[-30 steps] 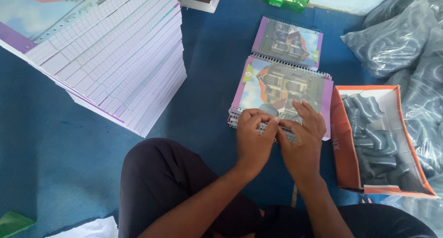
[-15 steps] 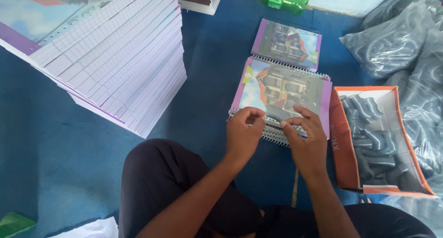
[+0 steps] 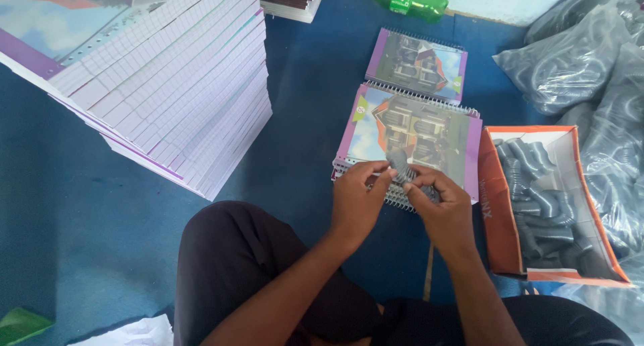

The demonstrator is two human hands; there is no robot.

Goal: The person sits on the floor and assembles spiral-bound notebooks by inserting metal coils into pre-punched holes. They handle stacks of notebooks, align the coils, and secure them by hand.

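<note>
Hands (image 3: 402, 202) pinch grey spiral coil (image 3: 400, 163) together, over notebook (image 3: 416, 134) near edge.

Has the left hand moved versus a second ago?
No real shift: left hand stays at the near edge of the spiral notebook, beside the right hand.

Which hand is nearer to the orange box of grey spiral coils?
Right. The right hand works at the notebook's near edge, just beside the orange box. The left hand is on the far side of the right hand, farther from the box.
</note>
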